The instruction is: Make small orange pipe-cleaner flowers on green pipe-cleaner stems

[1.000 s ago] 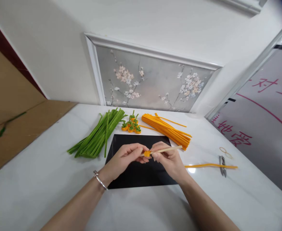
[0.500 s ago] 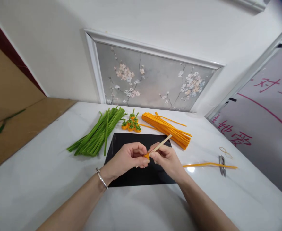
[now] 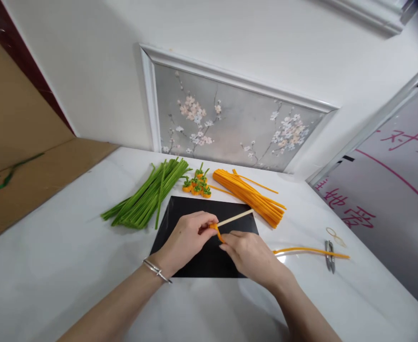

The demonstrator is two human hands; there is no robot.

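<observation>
My left hand point(image 3: 190, 236) pinches the end of a light wooden stick point(image 3: 236, 218), where an orange pipe cleaner point(image 3: 219, 233) is wound round it. The stick points up and to the right. My right hand point(image 3: 249, 251) is closed on the orange pipe cleaner just below the stick, and its long tail point(image 3: 312, 249) comes out past the wrist to the right. Both hands are above a black mat point(image 3: 209, 266). Behind the mat sits a small cluster of orange and green pieces point(image 3: 197, 185).
A green pipe cleaner bundle point(image 3: 148, 197) lies back left, an orange bundle point(image 3: 249, 194) back right. Small snips point(image 3: 329, 257) lie at the right under the orange tail, near two thin rings point(image 3: 335, 236). Cardboard point(image 3: 52, 171) borders the table's left side.
My right hand has left the stick and moved down and right, drawing on the orange pipe cleaner. The stick lies flatter, held by my left hand. The view has shifted slightly.
</observation>
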